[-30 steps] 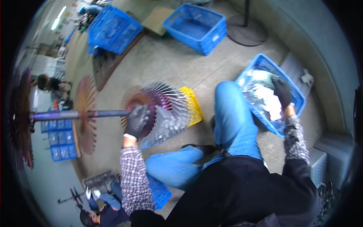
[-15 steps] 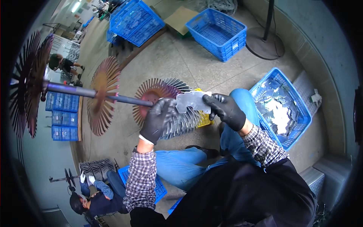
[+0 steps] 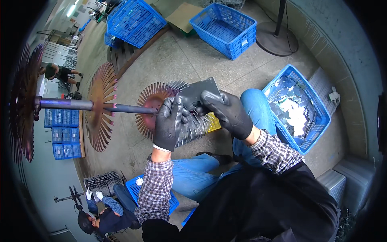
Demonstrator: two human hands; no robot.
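Observation:
A thin flat metal plate point(image 3: 200, 91), dark grey with a small hole near one corner, is held up in front of me in both black-gloved hands. My left hand point(image 3: 169, 122) is closed on its left end. From the right, my right hand point(image 3: 228, 114) pinches the plate's lower right part, thumb on top. Just below and behind the hands is a slotted rack disc point(image 3: 150, 101) on a metal shaft point(image 3: 133, 109), with a row of metal plates point(image 3: 197, 128) standing close together beside it. The hands hide part of that row.
To my right stands a blue crate point(image 3: 320, 131) of loose shiny plates. Another blue crate point(image 3: 225, 26) lies farther ahead, near a round stand base point(image 3: 278, 39). More slotted discs point(image 3: 100, 107) extend along the shaft at left. A co-worker point(image 3: 107, 220) sits at lower left.
The plate has tilted and turned from bright to dark, rising slightly. My right hand has shifted left and down, and the hands are closer together. The whole view has shifted slightly.

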